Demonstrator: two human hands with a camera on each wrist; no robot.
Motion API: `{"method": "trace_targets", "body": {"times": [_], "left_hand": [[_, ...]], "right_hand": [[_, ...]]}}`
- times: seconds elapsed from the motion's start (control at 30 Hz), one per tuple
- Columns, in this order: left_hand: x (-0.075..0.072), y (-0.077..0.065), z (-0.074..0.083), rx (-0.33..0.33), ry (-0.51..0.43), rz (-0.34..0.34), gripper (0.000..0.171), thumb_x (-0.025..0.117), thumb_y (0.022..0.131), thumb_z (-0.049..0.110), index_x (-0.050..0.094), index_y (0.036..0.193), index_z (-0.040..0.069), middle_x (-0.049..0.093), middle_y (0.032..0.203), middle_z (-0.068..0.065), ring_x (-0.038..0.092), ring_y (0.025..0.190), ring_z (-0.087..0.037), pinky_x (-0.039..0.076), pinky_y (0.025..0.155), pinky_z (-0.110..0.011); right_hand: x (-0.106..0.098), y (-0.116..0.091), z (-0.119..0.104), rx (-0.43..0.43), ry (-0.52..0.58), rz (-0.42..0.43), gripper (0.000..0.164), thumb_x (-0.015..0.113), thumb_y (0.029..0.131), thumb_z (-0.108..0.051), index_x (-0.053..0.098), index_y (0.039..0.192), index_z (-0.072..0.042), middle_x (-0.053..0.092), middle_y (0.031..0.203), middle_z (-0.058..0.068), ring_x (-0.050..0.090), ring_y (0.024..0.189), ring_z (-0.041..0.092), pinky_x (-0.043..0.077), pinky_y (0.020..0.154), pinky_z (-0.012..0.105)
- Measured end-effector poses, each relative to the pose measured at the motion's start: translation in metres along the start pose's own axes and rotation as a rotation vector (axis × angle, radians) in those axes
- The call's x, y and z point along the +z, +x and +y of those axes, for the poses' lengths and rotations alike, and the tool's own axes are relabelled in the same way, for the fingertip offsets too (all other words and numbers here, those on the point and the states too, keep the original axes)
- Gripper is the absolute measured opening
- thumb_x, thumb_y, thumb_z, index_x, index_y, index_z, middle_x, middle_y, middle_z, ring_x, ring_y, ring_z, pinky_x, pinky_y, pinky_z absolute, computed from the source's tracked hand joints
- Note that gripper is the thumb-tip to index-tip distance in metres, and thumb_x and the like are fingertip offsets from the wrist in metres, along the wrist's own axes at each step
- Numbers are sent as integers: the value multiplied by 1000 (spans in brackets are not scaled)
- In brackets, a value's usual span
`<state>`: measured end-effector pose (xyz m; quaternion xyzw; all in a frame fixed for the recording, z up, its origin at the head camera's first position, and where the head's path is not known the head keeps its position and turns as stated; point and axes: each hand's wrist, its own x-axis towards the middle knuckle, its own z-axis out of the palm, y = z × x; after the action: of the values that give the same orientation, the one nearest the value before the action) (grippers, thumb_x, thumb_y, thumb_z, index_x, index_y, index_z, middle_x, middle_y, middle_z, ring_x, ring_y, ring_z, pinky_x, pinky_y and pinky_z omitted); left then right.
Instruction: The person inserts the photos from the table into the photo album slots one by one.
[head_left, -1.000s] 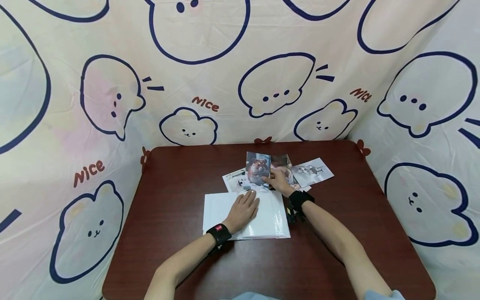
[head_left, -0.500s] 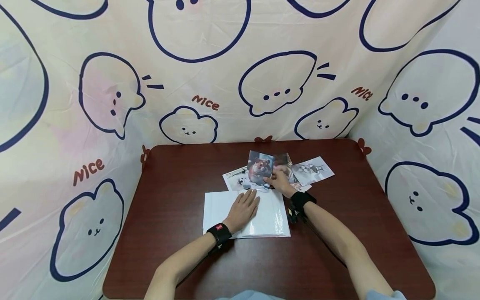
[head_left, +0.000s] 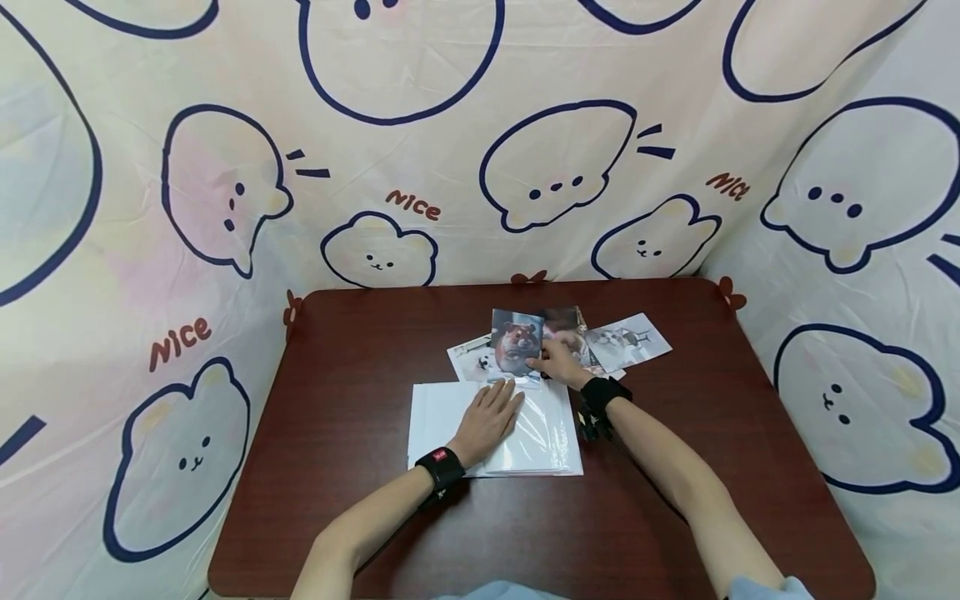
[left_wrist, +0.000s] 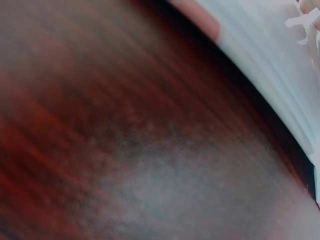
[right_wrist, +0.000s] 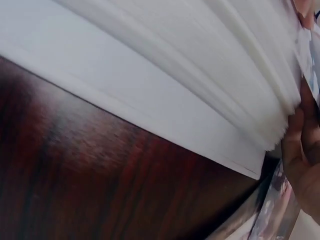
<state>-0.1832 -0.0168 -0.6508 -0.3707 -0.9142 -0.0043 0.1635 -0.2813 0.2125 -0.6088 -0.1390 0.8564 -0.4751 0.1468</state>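
A photo album lies open on the brown table, its clear sleeve page shining on the right. My left hand rests flat on that page with fingers straight. My right hand pinches a photo of a furry brown animal by its lower right edge. The photo's bottom edge is right at the album's far edge. In the right wrist view, fingers of the right hand sit at the end of the fanned album pages. The left wrist view catches mostly tabletop and the album's edge.
Several loose photos lie behind the album: one partly under the held photo at left, a darker photo behind the right hand, and a white photo at right. A patterned cloth hangs behind the table.
The held photo leaned slightly right half a second ago and is now back nearly straight, a little lower and further left. The left hand stays on the page.
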Motion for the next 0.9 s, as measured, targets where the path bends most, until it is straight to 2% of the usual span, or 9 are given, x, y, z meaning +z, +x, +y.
{"method": "trace_targets", "body": {"times": [0.07, 0.2, 0.43, 0.47, 0.57, 0.63, 0.7, 0.8, 0.9], "left_hand": [[-1, 0, 0, 4, -23, -1, 47, 54, 107, 32, 54, 151, 16, 50, 157, -12, 48, 146, -29, 42, 117, -42], [-5, 2, 1, 12, -62, -2, 47, 53, 107, 30, 53, 151, 14, 50, 157, -15, 48, 146, -32, 42, 117, -43], [-3, 2, 0, -8, -39, -50, 46, 49, 110, 32, 51, 153, 16, 47, 160, -12, 44, 149, -29, 39, 120, -42], [-3, 2, -1, -10, -36, -54, 46, 48, 110, 33, 51, 153, 17, 47, 160, -12, 43, 150, -29, 38, 120, -42], [-2, 2, -2, 0, -41, -52, 45, 48, 110, 33, 52, 152, 17, 47, 160, -12, 43, 149, -29, 38, 120, -42], [-3, 2, -3, 7, -60, -65, 45, 48, 110, 34, 53, 152, 18, 46, 161, -13, 42, 150, -30, 37, 121, -43], [-3, 2, -3, 16, -79, -92, 47, 47, 109, 38, 53, 152, 18, 43, 163, -14, 39, 152, -31, 35, 122, -44], [-7, -2, 1, 24, -113, -163, 54, 44, 108, 48, 49, 155, 21, 33, 167, -17, 30, 156, -34, 28, 126, -47], [-13, -7, 6, 70, -128, -188, 62, 46, 105, 57, 47, 157, 23, 27, 169, -22, 26, 157, -41, 26, 127, -52]], "right_hand": [[-2, 1, 1, -5, -17, -4, 12, 63, 102, -5, 63, 105, 6, 52, 65, 3, 49, 57, 11, 41, 60, 27], [-5, 4, 1, -31, -59, -3, 27, 64, 100, -2, 62, 125, 9, 65, 80, 13, 58, 65, 13, 47, 67, 31], [-8, 10, -7, -38, -96, -66, 26, 67, 97, -1, 63, 119, 12, 70, 93, 20, 63, 74, 19, 50, 70, 30], [-9, 10, -8, -35, -69, -82, 28, 68, 97, 0, 62, 120, 14, 70, 95, 23, 64, 75, 22, 50, 69, 30], [-10, 13, -8, 13, 90, -129, 49, 65, 95, 7, 48, 141, 15, 64, 124, 33, 67, 103, 40, 56, 82, 34], [-12, 15, -8, 77, 211, -131, 66, 62, 96, 9, 31, 154, 10, 48, 146, 37, 57, 126, 47, 54, 92, 37], [-12, 17, -10, 134, 302, -103, 79, 58, 98, 9, 14, 163, 0, 33, 158, 36, 46, 138, 50, 51, 99, 39], [-14, 19, -14, 142, 305, -24, 81, 55, 101, 5, 8, 165, -10, 38, 152, 35, 56, 119, 41, 49, 90, 35], [-15, 24, -19, 69, 212, 31, 70, 51, 105, 2, 17, 164, -9, 51, 128, 32, 54, 88, 28, 45, 78, 35]]}}
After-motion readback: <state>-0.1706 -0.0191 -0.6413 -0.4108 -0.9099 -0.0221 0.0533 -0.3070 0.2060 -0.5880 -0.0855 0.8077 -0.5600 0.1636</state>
